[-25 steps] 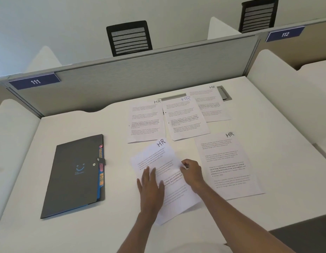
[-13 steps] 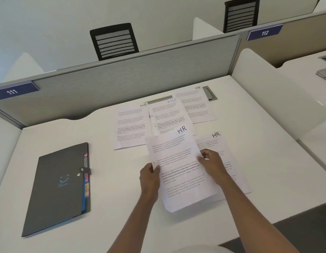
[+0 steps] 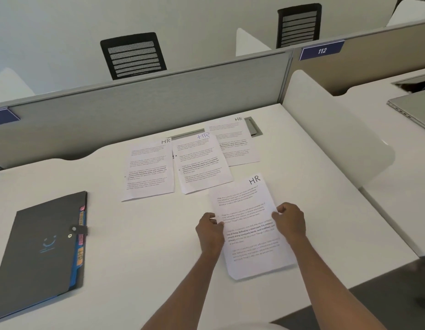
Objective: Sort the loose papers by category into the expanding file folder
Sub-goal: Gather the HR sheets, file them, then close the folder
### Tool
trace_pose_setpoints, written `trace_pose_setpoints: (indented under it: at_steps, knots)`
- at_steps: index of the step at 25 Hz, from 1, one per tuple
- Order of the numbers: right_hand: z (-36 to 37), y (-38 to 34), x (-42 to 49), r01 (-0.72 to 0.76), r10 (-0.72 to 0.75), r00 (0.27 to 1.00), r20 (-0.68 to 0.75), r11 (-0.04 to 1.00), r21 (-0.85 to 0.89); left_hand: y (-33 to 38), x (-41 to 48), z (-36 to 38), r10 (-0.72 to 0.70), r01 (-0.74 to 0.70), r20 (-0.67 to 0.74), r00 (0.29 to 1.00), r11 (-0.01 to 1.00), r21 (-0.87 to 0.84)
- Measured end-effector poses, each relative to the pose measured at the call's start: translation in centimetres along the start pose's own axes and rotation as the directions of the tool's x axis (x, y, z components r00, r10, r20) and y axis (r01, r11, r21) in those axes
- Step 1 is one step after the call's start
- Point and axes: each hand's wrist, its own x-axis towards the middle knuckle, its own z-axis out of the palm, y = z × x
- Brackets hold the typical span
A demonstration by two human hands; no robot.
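Fingers of the left hand [image 3: 209, 231] and right hand [image 3: 290, 222] curl onto the side edges of an HR sheet [image 3: 250, 210], perhaps two stacked, near the desk's [image 3: 135, 246] front edge. Three more HR sheets [image 3: 202, 163] lie toward the back edge. The closed file folder [image 3: 40, 253] lies by the left edge, well apart.

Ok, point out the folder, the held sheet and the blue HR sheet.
folder [image 3: 35, 270], head view, grey front cover.
held sheet [image 3: 245, 203], head view, printed middle.
blue HR sheet [image 3: 202, 163], head view, printed middle.

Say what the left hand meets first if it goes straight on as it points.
From the left hand, probably the middle sheet, marked HR in blue, at its near corner; depth is unclear.
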Motion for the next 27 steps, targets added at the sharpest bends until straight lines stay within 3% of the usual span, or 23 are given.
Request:
trace_pose_setpoints:
  at_steps: [5, 9, 20, 24, 27]
  knots:
    - [0.9, 1.8, 0.8, 0.039, -0.032, 0.998, 0.045, 0.983, -0.177, -0.7, -0.7, 2.4, 0.058, -0.054, -0.017, 0.998, 0.982, 0.179]
    - [1.6, 1.6, 0.5, 0.075, -0.055, 0.995, 0.078, 0.956, -0.284, -0.2, -1.7, 3.7, 0.007, -0.005, -0.012, 1.0, 0.988, 0.157]
    - [1.2, 1.8, 1.9, -0.108, 0.091, 0.976, 0.2, 0.991, 0.077, 0.4, -1.7, 4.0, -0.01, 0.008, 0.021, 1.0, 0.994, 0.106]
    - [0.0, 2.0, 2.4, -0.186, 0.08, 0.962, 0.262, 0.892, 0.413, 0.1, -1.4, 3.4, -0.001, -0.003, 0.035, 0.999, 0.993, 0.114]
    - [-0.7, 2.6, 2.7, -0.195, 0.048, 0.955, 0.293, 0.847, 0.495, -0.2, -1.0, 2.9, -0.005, 0.002, 0.035, 0.999, 0.996, 0.094]
